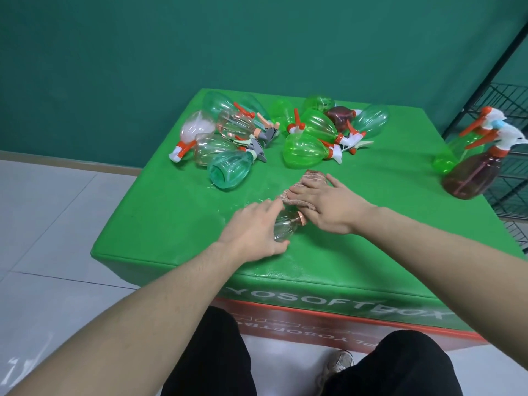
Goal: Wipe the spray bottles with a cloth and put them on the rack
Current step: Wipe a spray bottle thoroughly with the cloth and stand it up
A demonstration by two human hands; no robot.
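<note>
Roughly a dozen ribbed, transparent plastic spray bottles [305,147] heaped (two upright). Left hand [251,232] gripping clear bottle [283,228]; right hand [325,205] flat, pressing brown mottled cloth [311,178].

Clear plastic, soft cloth, matt green cover.

Under your left hand [251,230] lay a bottle [284,228] of clear, glossy plastic with a matt peach collar; your right hand [328,207] pressed a cloth [310,178] that looked soft and napped, mottled pink-brown. The tabletop [171,218] wore a matt green padded cover, faintly wet-shiny near the cloth. The heaped bottles [308,147] were see-through glossy plastic, ribbed, in green, teal, pinkish and dark red, with opaque orange, white and grey plastic triggers. The rack [511,178] at your right was thin black wire, apparently metal. The floor [57,224] was smooth pale tile with a dull sheen.
</note>
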